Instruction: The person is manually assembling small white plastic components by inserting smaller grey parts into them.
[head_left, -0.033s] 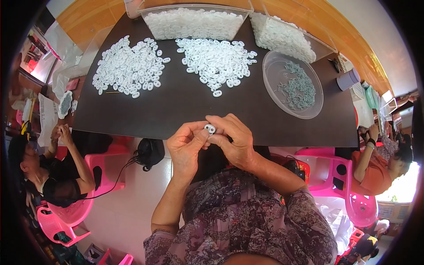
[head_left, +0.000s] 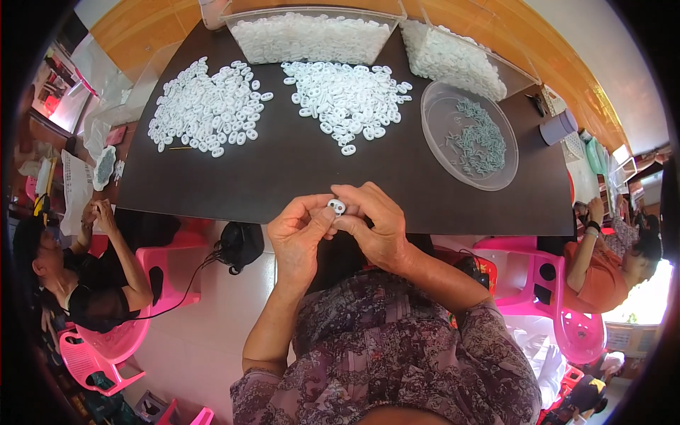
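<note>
A small white oval plastic piece with two holes (head_left: 336,207) is pinched between my hands just beyond the near table edge. My left hand (head_left: 303,230) grips it from the left, thumb against its lower side. From the right, my right hand (head_left: 375,223) closes on it with thumb and forefinger; anything smaller between the fingertips is hidden. Ahead lie two heaps of similar white pieces, a left heap (head_left: 205,106) and a middle heap (head_left: 350,99). To the right, a round clear plastic tray (head_left: 443,152) carries many thin grey-green bits (head_left: 482,145).
Clear bins of white pieces, one behind the middle heap (head_left: 312,42) and one farther right (head_left: 453,64), line the back. A purple-grey cup (head_left: 559,128) stands at the right. People sit at both sides, on the left (head_left: 78,276) and right (head_left: 602,273), by pink chairs (head_left: 528,283).
My hands and the white piece stay in place. The person on the right has shifted a raised hand slightly.
</note>
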